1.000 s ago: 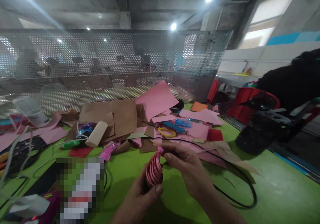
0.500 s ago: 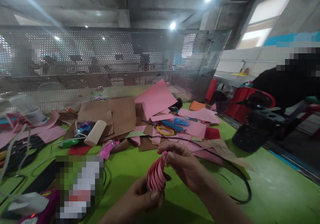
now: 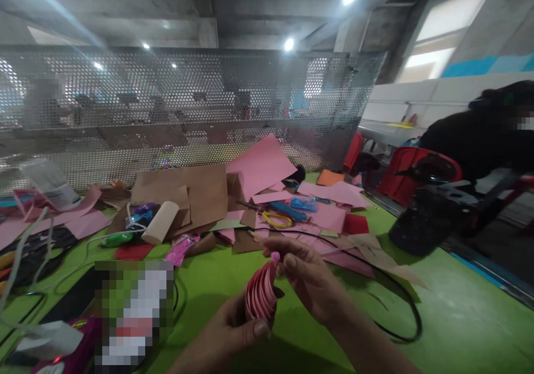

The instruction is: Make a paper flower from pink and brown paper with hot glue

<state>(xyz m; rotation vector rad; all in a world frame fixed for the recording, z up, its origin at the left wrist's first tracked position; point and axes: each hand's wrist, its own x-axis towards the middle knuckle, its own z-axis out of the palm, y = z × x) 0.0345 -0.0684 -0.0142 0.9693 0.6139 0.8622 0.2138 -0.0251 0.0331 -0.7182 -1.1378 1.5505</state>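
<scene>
In my left hand (image 3: 237, 326) is a pink ridged paper piece (image 3: 259, 296), made of stacked curved layers that narrow toward the top. The fingers of that hand wrap round its lower part, with the thumb across the front. A small bright pink tip (image 3: 275, 257) sticks out at its upper end. My right hand (image 3: 306, 274) is at this tip, index finger and thumb bent together in a pinch against it. The remaining right fingers curl behind and are partly hidden. Both hands are over the green table (image 3: 208, 296).
Behind lie pink paper sheets (image 3: 262, 165), brown card (image 3: 204, 196), yellow-handled scissors (image 3: 277, 220) and a cardboard tube (image 3: 161, 222). A black cable (image 3: 413, 324) loops at right. A perforated metal screen (image 3: 187, 101) stands behind; a person in black (image 3: 471, 129) sits at right.
The paper piece has shifted slightly right and tilted toward my right hand. My right thumb pressed the tip half a second ago and now sits slightly to its right.
</scene>
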